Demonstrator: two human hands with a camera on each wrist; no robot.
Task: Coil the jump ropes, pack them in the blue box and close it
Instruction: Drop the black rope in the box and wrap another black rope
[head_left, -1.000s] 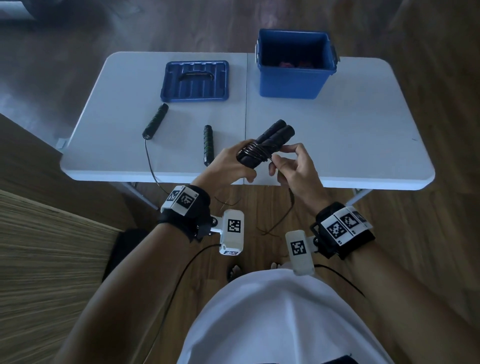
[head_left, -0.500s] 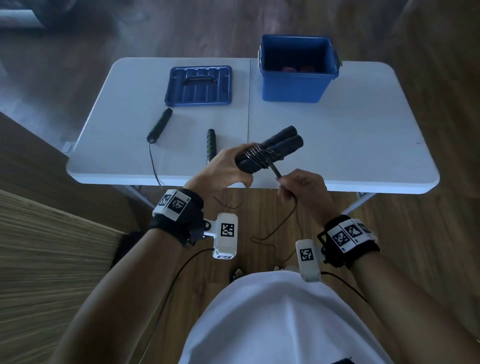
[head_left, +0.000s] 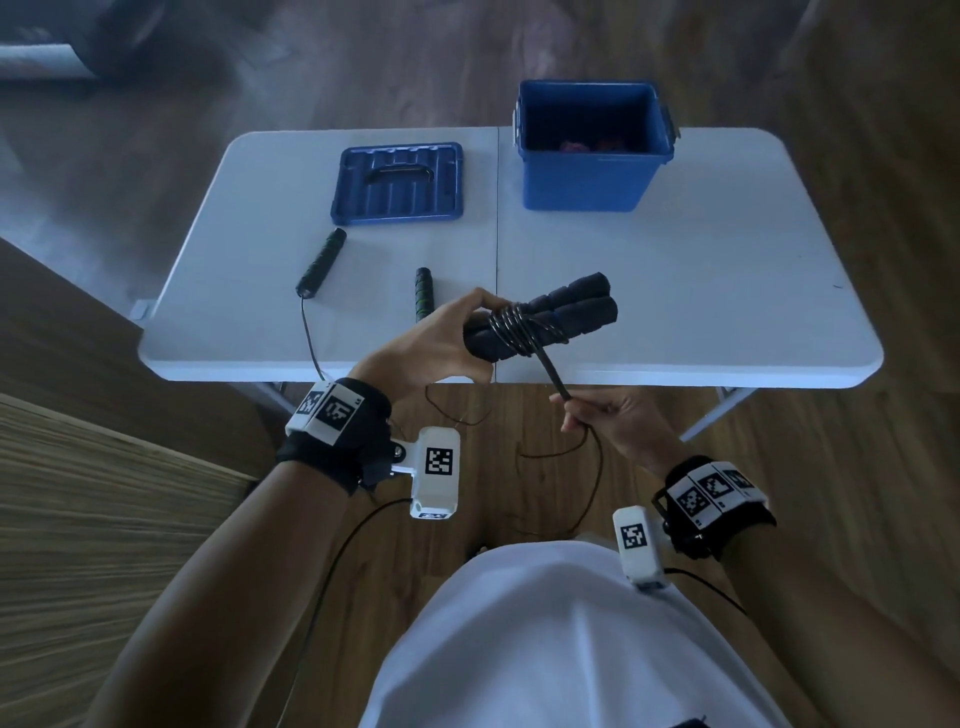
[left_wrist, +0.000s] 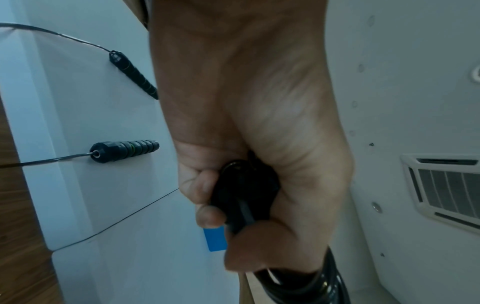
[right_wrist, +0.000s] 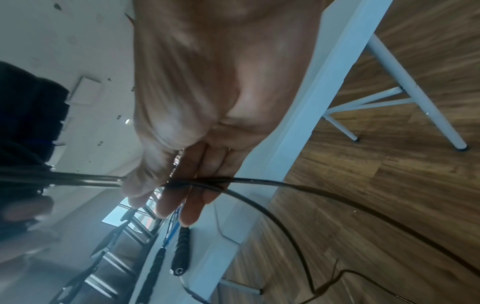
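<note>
My left hand (head_left: 447, 338) grips two black foam jump-rope handles (head_left: 566, 306) held side by side over the table's front edge, with several turns of black cord (head_left: 514, 327) wound round them. My right hand (head_left: 597, 415) is below the edge and pinches the cord (right_wrist: 182, 182) pulled taut from the bundle; the slack hangs toward the floor. A second rope's two black-and-green handles (head_left: 322, 262) (head_left: 423, 291) lie on the table at the left. The open blue box (head_left: 592, 150) stands at the back right, something reddish inside. Its blue lid (head_left: 397, 182) lies flat at back centre-left.
The white folding table (head_left: 701, 291) has a seam down its middle. The second rope's cord (head_left: 309, 338) runs off the front edge to the wooden floor. White table legs (right_wrist: 405, 82) stand under the right side.
My right hand has drawn the cord down and toward me, away from the bundle, so it is taut. The left hand has lifted the wrapped handles slightly.
</note>
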